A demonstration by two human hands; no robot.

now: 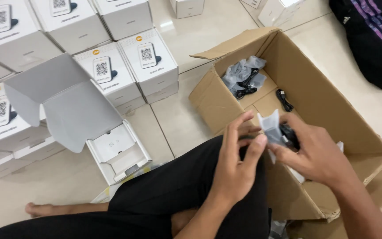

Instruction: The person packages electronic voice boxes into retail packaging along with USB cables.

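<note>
Pale floor tiles carry rows of closed white boxes at the upper left, and one open white box with its grey lid flap raised sits just beside the seated person's knee. To the right stands an open cardboard carton with a few bagged black cables and a loose black cable on its bottom. Over the carton's near wall both hands meet on a small clear plastic bag holding something black, probably a coiled cable, though it is mostly covered. The left hand pinches the bag's left side between thumb and curled fingers; the right hand grips the other side, fingers pressed close around the dark contents. To work the bag well, it seems best to keep the pinches near its top edge, pull the two sides apart evenly, and hold the contents steady from below so nothing slips into the carton. A dark bag lies at the upper right.
</note>
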